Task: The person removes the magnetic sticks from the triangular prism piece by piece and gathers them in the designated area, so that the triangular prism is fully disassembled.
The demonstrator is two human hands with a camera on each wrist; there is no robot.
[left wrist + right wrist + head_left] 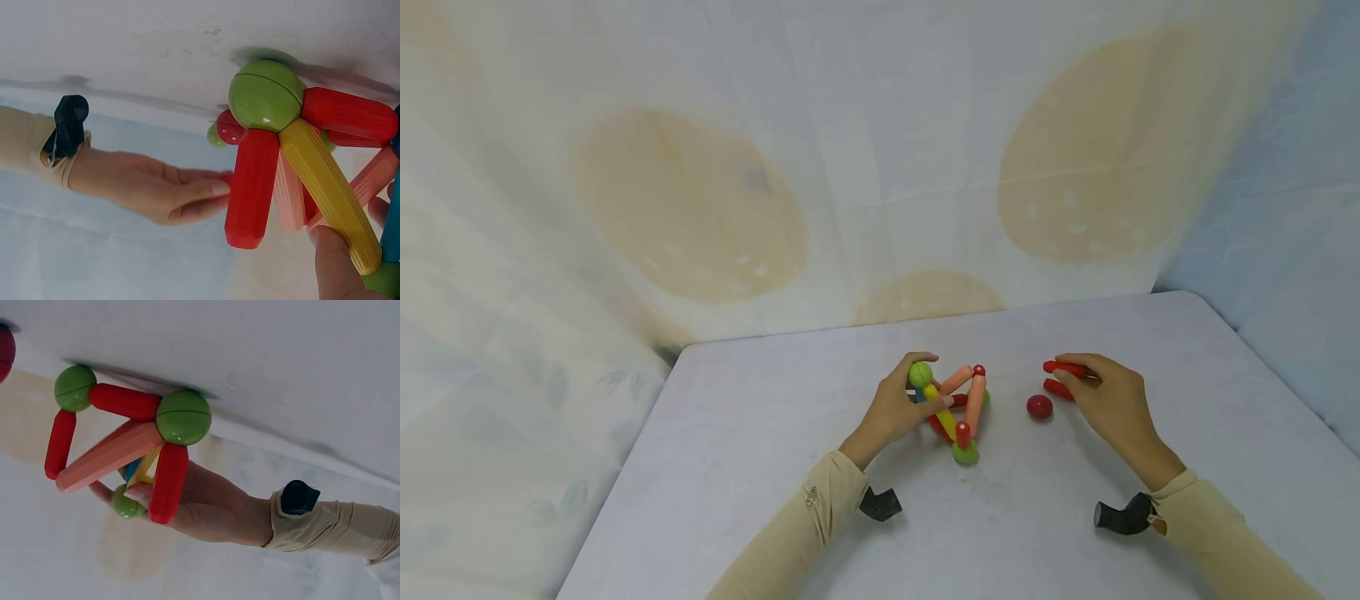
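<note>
Frame (951, 408) of rods and balls on bench (737, 433), mid-front, gripped at top by left hand (895, 408). Red rods (1063, 377) pinched by right hand (1108, 400); red ball (1039, 407) loose beside it. Risks judged: frame joints parted if squeezed; ball knocked, rolled off.

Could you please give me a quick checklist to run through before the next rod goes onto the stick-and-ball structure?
1. Structure steadied: left hand grips the stick-and-ball structure near its top green ball. Ok.
2. Next piece in hand: right hand pinches a red rod. Ok.
3. Spare parts in reach: a second red rod and the loose dark red ball lie by the right hand. Ok.
4. Base seated on the table: lower green ball rests on it. Ok.
5. Free joint for the rod: cannot tell.
</note>
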